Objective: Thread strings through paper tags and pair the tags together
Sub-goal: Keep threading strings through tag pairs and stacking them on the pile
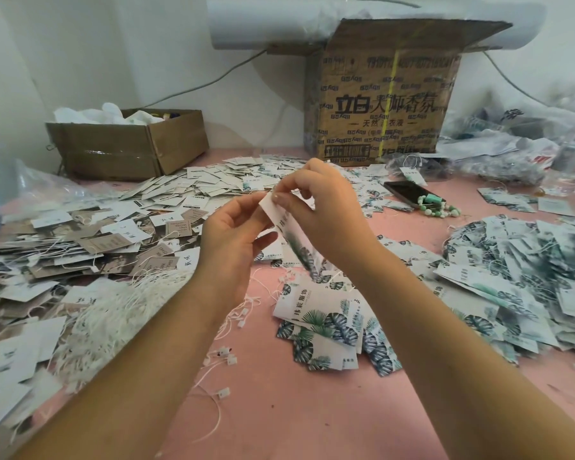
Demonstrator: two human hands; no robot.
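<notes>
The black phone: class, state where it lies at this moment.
In the head view the black phone lies on the pink table, right of the right hand, in front of the tall carton, a green bead bracelet at its near end.

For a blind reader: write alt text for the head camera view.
A left hand and right hand pinch a leaf-printed paper tag above a pink table. Around them lie heaps of tags, loose white strings, a low cardboard box, a tall cardboard box and a phone.
</notes>
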